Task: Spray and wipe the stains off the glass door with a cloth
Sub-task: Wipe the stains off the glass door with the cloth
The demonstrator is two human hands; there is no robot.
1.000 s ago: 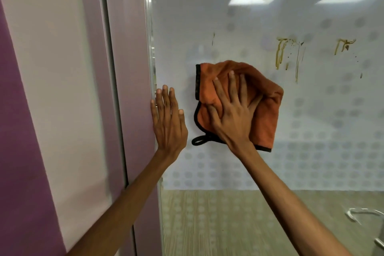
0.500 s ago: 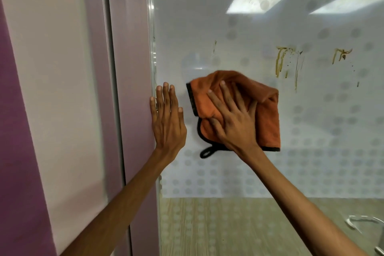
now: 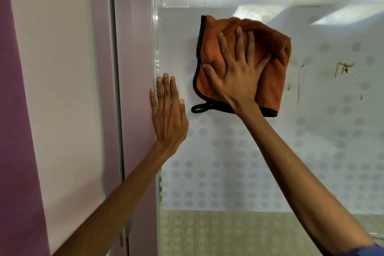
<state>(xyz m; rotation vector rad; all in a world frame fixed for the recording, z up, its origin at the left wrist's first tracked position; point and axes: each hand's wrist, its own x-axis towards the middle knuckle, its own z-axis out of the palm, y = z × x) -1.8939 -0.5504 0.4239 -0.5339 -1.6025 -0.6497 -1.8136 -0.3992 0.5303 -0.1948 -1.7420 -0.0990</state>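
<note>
The glass door with a frosted dot pattern fills the right of the view. An orange cloth with black edging and a hanging loop is pressed flat on the glass by my right hand, fingers spread over it. My left hand lies flat with fingers together against the door's left edge, holding nothing. Brown drip stains run down the glass just right of the cloth, and another brown stain sits further right. No spray bottle is in view.
A mauve door frame and a pale wall panel stand to the left of the glass. Wooden flooring shows through the lower glass.
My right hand slid the cloth down a little, then up the glass, and it now covers higher glass. The view tilted so the stains sit lower. My left hand stayed on the edge.
</note>
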